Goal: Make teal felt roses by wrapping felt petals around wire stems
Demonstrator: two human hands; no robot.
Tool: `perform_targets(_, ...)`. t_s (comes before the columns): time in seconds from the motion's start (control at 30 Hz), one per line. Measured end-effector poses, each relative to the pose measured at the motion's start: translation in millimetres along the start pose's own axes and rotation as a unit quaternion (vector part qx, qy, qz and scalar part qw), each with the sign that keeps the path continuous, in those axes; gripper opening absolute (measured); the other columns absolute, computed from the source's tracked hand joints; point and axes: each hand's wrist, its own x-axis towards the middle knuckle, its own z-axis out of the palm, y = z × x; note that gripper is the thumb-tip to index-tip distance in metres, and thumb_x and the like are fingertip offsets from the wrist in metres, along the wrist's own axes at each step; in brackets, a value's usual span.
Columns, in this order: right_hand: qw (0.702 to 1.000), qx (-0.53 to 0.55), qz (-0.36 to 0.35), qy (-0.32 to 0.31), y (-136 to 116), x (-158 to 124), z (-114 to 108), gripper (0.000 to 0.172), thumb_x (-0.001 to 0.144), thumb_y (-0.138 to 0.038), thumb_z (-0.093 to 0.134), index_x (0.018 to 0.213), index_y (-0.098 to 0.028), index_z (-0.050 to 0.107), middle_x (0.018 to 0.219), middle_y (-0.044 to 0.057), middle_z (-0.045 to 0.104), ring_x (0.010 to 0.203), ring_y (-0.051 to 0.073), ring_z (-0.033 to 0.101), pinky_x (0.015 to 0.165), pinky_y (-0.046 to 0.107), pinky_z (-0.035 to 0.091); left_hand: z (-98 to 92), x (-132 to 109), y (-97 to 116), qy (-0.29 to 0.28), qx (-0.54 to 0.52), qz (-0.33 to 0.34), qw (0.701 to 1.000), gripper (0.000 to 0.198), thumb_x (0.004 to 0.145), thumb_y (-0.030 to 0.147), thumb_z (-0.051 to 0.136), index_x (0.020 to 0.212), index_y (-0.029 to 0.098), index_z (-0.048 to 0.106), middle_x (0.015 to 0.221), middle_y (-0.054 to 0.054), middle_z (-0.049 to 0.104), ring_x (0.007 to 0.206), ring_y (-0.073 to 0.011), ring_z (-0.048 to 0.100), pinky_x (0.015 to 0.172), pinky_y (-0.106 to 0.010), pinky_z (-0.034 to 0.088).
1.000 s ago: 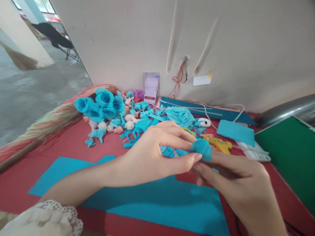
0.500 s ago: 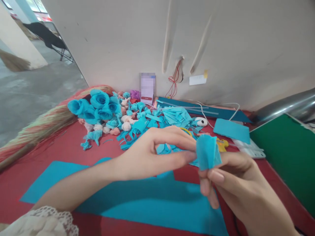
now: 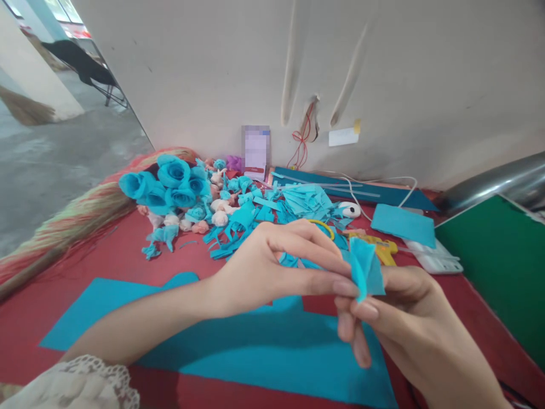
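Note:
Between my two hands is a small piece of blue crepe paper [image 3: 368, 272], folded or curled, its upper edge standing free. My right hand [image 3: 419, 318] pinches its lower end between thumb and forefinger, the other fingers curled below. Reaching in from the left, my left hand [image 3: 272, 267] has its thumb and fingertips closed on the paper's left edge. Beneath both hands lies a large flat sheet of blue crepe paper [image 3: 255, 352]. Just behind the held piece, a yellow glue gun [image 3: 385, 250] is partly covered by it and my right hand.
Several blue paper roses [image 3: 172, 170] stand at the back left, beside small pink and blue buds [image 3: 219, 218]. Cut blue paper strips [image 3: 242, 224] pile up in the middle. A phone [image 3: 255, 150] leans on the wall. A green board [image 3: 498, 272] is at right, a broom [image 3: 76, 227] at left.
The paper piece has turned and its folds now face differently. My left fingertips have moved right and slightly down, closing on its edge near my right thumb.

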Motion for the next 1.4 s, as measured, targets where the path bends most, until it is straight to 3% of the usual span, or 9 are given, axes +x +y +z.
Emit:
perform_targets(0.3,0.99,-0.082,-0.099,0.052,4,2,4,0.014,0.064,-0.034,0.076,0.055,-0.025,0.07,0.046,-0.004,0.063,0.036,0.008,0.057,0.037,0.012,0.049,6.6,-5,-3,0.041,-0.029,-0.02,0.999,0.01,0.065,0.006,0.069,0.064,0.016,0.069,0.069,-0.001,0.061,0.073,-0.0114,0.057,0.07,-0.024,0.049)
perform_targets(0.67,0.978,-0.118,-0.147,0.095,4,2,11,0.008,0.068,-0.026,0.069,0.06,-0.026,0.07,0.047,-0.004,0.062,0.035,0.008,0.054,0.036,0.013,0.046,9.5,-5,-10,0.066,-0.009,0.02,0.998,0.005,0.071,0.011,0.065,0.069,0.015,0.067,0.072,0.0,0.063,0.074,-0.0101,0.057,0.075,-0.024,0.047)
perform_targets(1.0,0.956,-0.167,-0.183,0.154,5,0,16,0.017,0.064,-0.017,0.062,0.051,-0.027,0.064,0.038,-0.01,0.056,0.031,0.004,0.05,0.036,0.008,0.044,10.2,-6,-13,0.067,-0.01,0.028,0.997,0.001,0.069,0.016,0.07,0.068,0.017,0.07,0.072,-0.003,0.063,0.076,-0.0143,0.057,0.075,-0.029,0.047)
perform_targets(1.1,0.935,-0.215,-0.234,0.159,5,0,13,0.019,0.065,-0.016,0.062,0.059,-0.032,0.069,0.04,-0.012,0.057,0.035,0.004,0.053,0.041,0.008,0.046,9.3,-5,-13,0.062,-0.006,0.034,0.997,0.001,0.068,0.016,0.07,0.068,0.016,0.071,0.072,-0.003,0.063,0.075,-0.0141,0.057,0.074,-0.029,0.047)
perform_targets(1.27,0.868,-0.337,-0.338,0.136,4,0,3,0.021,0.066,-0.014,0.059,0.059,-0.033,0.062,0.045,-0.014,0.057,0.035,0.005,0.054,0.041,0.013,0.045,6.1,-3,-14,0.037,-0.007,0.055,0.998,0.004,0.067,0.013,0.071,0.071,0.014,0.071,0.074,-0.004,0.061,0.075,-0.0136,0.057,0.07,-0.026,0.048)
perform_targets(1.4,0.838,-0.395,-0.358,0.12,3,-1,-3,0.016,0.07,-0.017,0.057,0.061,-0.03,0.055,0.046,-0.013,0.055,0.031,0.005,0.05,0.035,0.014,0.04,4.2,-2,-16,0.017,0.002,0.08,0.997,0.005,0.068,0.012,0.07,0.072,0.014,0.07,0.074,-0.004,0.062,0.075,-0.0135,0.057,0.071,-0.026,0.048)
